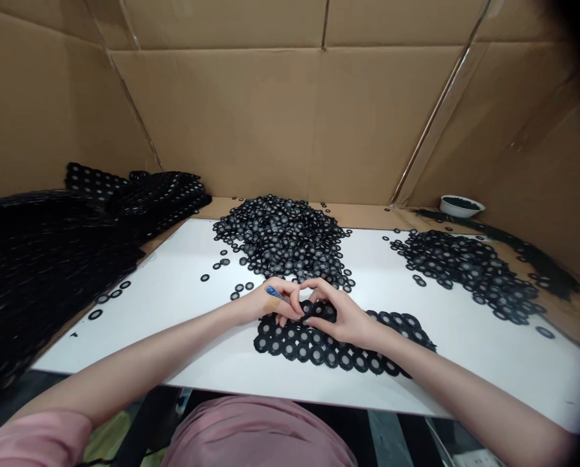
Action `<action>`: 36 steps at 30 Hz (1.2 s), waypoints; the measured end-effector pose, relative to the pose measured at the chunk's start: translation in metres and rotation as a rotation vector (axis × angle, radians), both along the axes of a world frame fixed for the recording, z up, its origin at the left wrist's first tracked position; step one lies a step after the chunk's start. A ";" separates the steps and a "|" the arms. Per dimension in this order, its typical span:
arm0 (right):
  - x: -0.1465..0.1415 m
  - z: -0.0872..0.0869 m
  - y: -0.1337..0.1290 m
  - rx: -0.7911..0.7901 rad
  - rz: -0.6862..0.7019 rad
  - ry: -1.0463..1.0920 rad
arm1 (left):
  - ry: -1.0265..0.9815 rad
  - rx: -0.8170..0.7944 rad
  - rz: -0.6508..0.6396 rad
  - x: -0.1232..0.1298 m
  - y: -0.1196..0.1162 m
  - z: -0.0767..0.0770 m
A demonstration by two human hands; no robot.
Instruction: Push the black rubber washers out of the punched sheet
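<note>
My left hand (275, 303) and my right hand (343, 318) meet at the middle of a white board (139, 331), their fingertips pinching a raised part of a joined patch of black rubber rings (314, 347). Each ring has a pale mesh centre. A small blue mark or strip (273, 292) shows on the back of my left hand. The patch lies flat under both hands, and my fingers hide part of it. A large heap of loose rings (280, 237) sits just beyond my fingertips.
A second spread of loose rings (465, 275) lies to the right, and a few single rings are scattered on the board. Black perforated sheet (51, 272) is piled at the left. A white bowl (460, 205) stands at the back right, against cardboard walls (231, 117).
</note>
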State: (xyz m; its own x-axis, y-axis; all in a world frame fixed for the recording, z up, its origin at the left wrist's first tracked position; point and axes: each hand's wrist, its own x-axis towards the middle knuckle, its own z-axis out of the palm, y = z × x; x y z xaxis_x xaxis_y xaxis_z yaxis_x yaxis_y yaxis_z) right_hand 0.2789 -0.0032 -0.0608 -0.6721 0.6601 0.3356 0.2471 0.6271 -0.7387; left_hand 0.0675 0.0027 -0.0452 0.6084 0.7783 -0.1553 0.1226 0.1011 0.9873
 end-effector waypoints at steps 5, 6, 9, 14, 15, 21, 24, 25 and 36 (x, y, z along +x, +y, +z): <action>0.000 0.004 0.000 -0.027 0.014 -0.007 | -0.045 0.030 0.053 0.001 -0.004 -0.004; 0.001 0.004 -0.001 -0.044 0.017 -0.016 | -0.054 0.035 0.073 0.001 -0.005 -0.003; 0.002 0.005 0.000 -0.110 0.044 -0.027 | -0.087 0.058 0.140 0.004 -0.009 0.002; 0.002 0.001 0.004 -0.111 0.070 0.017 | -0.161 0.072 0.184 0.003 -0.006 0.005; 0.002 0.001 0.004 -0.103 0.073 0.008 | -0.179 0.072 0.191 0.002 -0.004 0.005; 0.004 0.002 0.006 -0.090 0.091 0.000 | -0.264 0.096 0.228 -0.008 -0.001 0.008; 0.004 0.001 0.006 -0.114 0.103 0.009 | -0.193 0.053 0.125 -0.006 -0.009 0.005; 0.004 0.001 0.007 -0.117 0.101 0.010 | -0.172 0.046 0.098 -0.004 -0.012 0.004; 0.005 0.001 0.005 -0.122 0.087 0.002 | -0.137 0.073 0.078 0.000 -0.014 -0.005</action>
